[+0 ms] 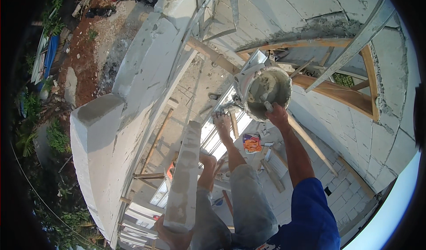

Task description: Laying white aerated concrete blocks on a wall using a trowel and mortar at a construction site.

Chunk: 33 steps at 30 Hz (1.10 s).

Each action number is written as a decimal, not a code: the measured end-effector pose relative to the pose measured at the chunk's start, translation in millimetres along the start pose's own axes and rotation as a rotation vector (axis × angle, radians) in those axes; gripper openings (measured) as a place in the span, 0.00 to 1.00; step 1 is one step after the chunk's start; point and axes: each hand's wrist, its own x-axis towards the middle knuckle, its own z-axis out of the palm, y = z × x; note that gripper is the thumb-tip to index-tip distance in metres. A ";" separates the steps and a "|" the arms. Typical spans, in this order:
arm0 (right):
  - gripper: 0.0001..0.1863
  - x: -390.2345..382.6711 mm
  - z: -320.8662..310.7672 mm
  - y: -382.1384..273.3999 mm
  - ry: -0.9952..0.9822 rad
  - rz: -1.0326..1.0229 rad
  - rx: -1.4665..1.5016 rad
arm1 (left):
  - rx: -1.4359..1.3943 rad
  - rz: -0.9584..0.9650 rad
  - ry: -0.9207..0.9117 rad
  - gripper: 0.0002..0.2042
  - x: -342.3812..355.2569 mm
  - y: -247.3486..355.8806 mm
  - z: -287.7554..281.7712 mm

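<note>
My left hand [174,236] grips the lower end of a long, pale aerated concrete block [183,183], which slants upward beside my left leg. Damp grey patches mark the face of the block. My right hand [278,116] is closed around the handle of a trowel [268,105] at the near rim of a mortar bucket [287,87]. The trowel's blade dips into the bucket, where grey mortar [262,85] coats the inside; its exact shape is hard to make out.
My bare feet stand on a narrow metal plank [208,132] high above a cluttered floor. To the left runs a block wall [142,79] with a stepped top, the ground far below beyond it. A wooden window frame [369,79] and a metal strut [350,50] stand at right.
</note>
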 end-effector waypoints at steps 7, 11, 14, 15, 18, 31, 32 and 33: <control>0.20 -38.0 -10.4 22.7 0.143 0.020 0.363 | -0.089 -0.129 -0.009 0.45 1.8 6.3 -4.0; 0.17 -47.3 -46.0 1.6 0.065 0.143 0.327 | -0.034 -0.051 -0.035 0.45 2.7 6.6 -0.6; 0.18 -45.8 -76.0 -36.5 0.067 0.099 0.320 | -0.008 0.004 -0.020 0.46 8.6 13.3 -3.7; 0.18 -40.9 -83.1 -50.2 0.056 0.072 0.311 | -0.004 0.045 -0.003 0.47 10.5 16.7 -6.1; 0.19 -10.4 -107.8 -95.8 -0.029 -0.044 0.361 | -0.001 0.012 -0.013 0.49 7.7 16.4 -5.2; 0.14 222.8 -200.9 -333.3 0.176 -0.883 -0.194 | -0.008 0.077 0.116 0.46 5.8 26.9 -1.7; 0.15 229.4 -200.6 -340.7 0.331 -0.985 -0.370 | -0.011 0.080 0.123 0.46 7.9 30.1 -2.1; 0.15 235.5 -199.2 -345.9 0.490 -1.080 -0.546 | -0.013 0.084 0.130 0.45 9.5 32.7 -2.6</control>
